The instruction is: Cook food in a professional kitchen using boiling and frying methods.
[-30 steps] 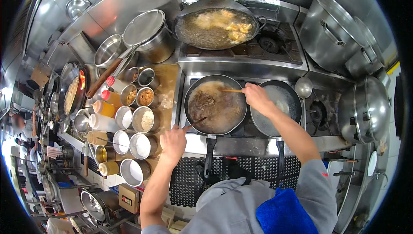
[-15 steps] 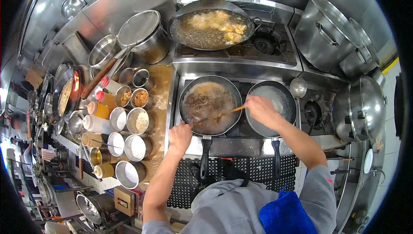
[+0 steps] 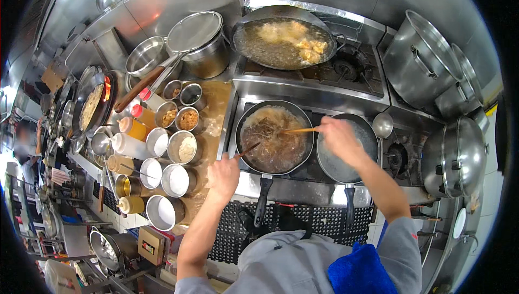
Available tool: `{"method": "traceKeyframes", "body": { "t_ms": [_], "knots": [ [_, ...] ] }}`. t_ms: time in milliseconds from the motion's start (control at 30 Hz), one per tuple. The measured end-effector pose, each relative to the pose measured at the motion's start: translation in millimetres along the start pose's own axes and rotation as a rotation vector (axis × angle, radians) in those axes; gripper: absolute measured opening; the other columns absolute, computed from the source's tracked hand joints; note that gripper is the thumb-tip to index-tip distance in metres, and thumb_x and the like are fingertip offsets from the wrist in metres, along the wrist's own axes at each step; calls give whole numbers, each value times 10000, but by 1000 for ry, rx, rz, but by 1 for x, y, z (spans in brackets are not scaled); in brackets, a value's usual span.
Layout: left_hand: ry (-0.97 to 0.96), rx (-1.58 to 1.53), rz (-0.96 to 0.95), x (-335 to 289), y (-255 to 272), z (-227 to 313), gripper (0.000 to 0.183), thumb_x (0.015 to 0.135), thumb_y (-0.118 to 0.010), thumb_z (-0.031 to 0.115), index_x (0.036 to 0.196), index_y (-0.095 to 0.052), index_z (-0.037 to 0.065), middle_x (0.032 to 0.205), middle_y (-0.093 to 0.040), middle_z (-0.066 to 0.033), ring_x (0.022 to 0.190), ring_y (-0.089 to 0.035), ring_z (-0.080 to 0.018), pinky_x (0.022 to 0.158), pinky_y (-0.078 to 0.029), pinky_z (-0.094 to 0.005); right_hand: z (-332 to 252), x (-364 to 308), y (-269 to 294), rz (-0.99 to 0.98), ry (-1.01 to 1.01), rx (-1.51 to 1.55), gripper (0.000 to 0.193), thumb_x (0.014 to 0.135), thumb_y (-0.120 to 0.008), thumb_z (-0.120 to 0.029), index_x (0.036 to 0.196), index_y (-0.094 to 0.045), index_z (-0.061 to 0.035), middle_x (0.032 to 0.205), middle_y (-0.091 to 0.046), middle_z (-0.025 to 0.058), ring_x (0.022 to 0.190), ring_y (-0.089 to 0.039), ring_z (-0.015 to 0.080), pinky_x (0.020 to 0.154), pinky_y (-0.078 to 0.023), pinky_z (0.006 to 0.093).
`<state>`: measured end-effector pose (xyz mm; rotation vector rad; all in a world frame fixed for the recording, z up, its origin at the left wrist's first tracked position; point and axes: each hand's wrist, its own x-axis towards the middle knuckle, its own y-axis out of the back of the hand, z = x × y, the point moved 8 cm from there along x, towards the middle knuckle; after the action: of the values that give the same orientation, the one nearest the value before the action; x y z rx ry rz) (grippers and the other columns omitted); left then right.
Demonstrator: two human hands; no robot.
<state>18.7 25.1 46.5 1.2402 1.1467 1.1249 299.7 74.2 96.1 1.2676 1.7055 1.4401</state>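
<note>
My left hand (image 3: 223, 176) is closed around a thin dark brown stick (image 3: 248, 149), whose tip reaches over the left rim of a black frying pan (image 3: 241, 120). Brown liquid with dark, strand-like food (image 3: 270, 151) bubbles in that pan. From the right, my right hand (image 3: 340, 140) grips a light wooden stick (image 3: 299, 130) with its far end in the food. Whether the two sticks are a pair of chopsticks I cannot tell. Beneath my right hand sits a second black pan (image 3: 373, 159) holding cloudy, pale liquid.
Behind, a wok (image 3: 238, 42) of bubbling oil holds golden pieces. On the left counter (image 3: 219, 97) stand several metal cups and squeeze bottles (image 3: 128, 144). A ladle (image 3: 383, 125), a domed steel pot (image 3: 454, 156) and a tall stockpot (image 3: 421, 59) stand right. Both pan handles point toward me.
The view has shifted slightly, moving the stove rightward and down in it. The stick in my left hand has come up from the food toward the rim, and the two sticks' tips are farther apart.
</note>
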Motion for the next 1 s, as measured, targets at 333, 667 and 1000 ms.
{"method": "traceKeyframes", "body": {
  "t_ms": [333, 667, 1000],
  "knots": [
    [-130, -52, -216, -15, -25, 32, 219, 822, -501, 132, 853, -716, 154, 892, -657, -115, 740, -679, -295, 632, -544, -408, 30, -6, -45, -160, -51, 15, 133, 704, -583, -1, 782, -681, -45, 886, -620, 158, 836, -618, 359, 722, -502, 442],
    [46, -96, 0, 42, -26, 7, 191, 820, -510, 138, 820, -693, 83, 838, -661, -132, 752, -673, -328, 660, -539, -432, -5, 23, -28, -45, -78, 31, 221, 675, -599, 6, 862, -696, -61, 846, -612, 121, 840, -611, 333, 706, -487, 447],
    [193, -125, -111, 46, -26, -20, 217, 836, -482, 151, 865, -684, 77, 886, -672, -173, 823, -670, -344, 717, -538, -444, 39, -7, -52, -27, -159, 65, 224, 668, -594, 23, 848, -698, -62, 847, -613, 143, 847, -603, 350, 707, -489, 445]
  ]
}}
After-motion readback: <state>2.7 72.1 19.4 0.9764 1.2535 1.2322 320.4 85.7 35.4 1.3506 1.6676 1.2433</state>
